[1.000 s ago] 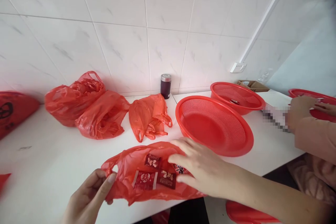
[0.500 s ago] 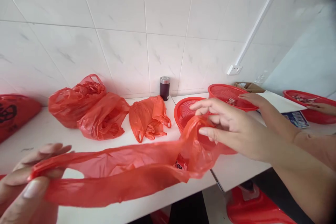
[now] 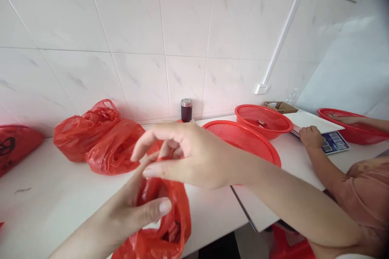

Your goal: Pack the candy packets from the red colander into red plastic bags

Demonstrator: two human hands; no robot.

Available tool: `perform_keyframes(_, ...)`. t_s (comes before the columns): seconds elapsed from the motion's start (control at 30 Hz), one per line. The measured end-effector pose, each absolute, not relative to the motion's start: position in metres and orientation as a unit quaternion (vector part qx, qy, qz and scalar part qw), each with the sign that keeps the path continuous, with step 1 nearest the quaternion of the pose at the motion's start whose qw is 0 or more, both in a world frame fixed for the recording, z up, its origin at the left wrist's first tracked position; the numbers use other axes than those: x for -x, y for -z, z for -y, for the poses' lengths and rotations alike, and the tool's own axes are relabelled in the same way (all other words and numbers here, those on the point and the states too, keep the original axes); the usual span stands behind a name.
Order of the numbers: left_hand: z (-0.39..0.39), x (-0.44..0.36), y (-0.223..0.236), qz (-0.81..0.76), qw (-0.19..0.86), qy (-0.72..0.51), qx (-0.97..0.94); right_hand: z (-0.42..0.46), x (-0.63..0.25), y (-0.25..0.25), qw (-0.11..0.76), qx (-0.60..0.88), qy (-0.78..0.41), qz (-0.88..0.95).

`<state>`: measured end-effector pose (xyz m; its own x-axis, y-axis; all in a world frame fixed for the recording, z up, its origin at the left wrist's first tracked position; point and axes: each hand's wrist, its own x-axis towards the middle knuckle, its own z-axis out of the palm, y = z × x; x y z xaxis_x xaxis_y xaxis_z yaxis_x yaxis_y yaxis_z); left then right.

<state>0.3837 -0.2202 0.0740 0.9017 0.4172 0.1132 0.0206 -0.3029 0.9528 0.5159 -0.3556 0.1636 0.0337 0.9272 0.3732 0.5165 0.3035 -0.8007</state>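
A thin red plastic bag [image 3: 179,214] hangs from my two hands at the lower middle, above the table's front part. Its top is gathered up, and dark red contents show through an opening. My left hand [image 3: 127,214] is around the bag's upper part, thumb across the front and fingertips partly hidden behind the right hand. Above it, my right hand [image 3: 194,156] reaches over with curled fingers and thumb on the bag's gathered top. Behind the hands, a purple-black tumbler [image 3: 186,111] with a silver lid stands by the wall.
Several red bags, including a filled one [image 3: 86,137], lie at the left on the white table [image 3: 60,206]. Red mesh baskets [image 3: 270,149] stand at the right, near a weighing scale [image 3: 336,142]. A co-worker's hand [image 3: 311,135] rests beside the scale.
My hands have come together from far apart, and the stretched bag now hangs bunched between them. The co-worker's near hand has moved from the basket to the scale.
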Motion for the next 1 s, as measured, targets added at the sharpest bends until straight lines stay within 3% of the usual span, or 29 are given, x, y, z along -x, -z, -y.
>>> perform_keyframes(0.13, 0.215, -0.393, -0.067, -0.127, 0.601, -0.029, -0.788, 0.34, -0.517, -0.149, 0.492, 0.516, -0.232, 0.662)
perform_keyframes(0.4, 0.193, -0.4, -0.055, -0.192, 0.637, -0.083, -0.742, 0.349, -0.545, -0.082, 0.472, 0.644, -0.219, 0.562)
perform_keyframes(0.57, 0.19, -0.405, -0.057, -0.111, 0.72, -0.04, -0.684, 0.371, -0.515, -0.077, 0.506, 0.6, -0.229, 0.576)
perform_keyframes(0.73, 0.193, -0.401, -0.058, -0.071, 0.639, -0.057, -0.764, 0.359, -0.517, -0.059, 0.617, 0.565, -0.168, 0.522)
perform_keyframes(0.83, 0.195, -0.402, -0.048, -0.065, 0.612, -0.09, -0.783, 0.34, -0.528, -0.037, 0.639, 0.58, -0.185, 0.469)
perform_keyframes(1.0, 0.193, -0.405, -0.027, -0.058, 0.385, -0.23, -0.892, 0.328, -0.531, -0.015, 0.621, 0.598, -0.256, 0.437)
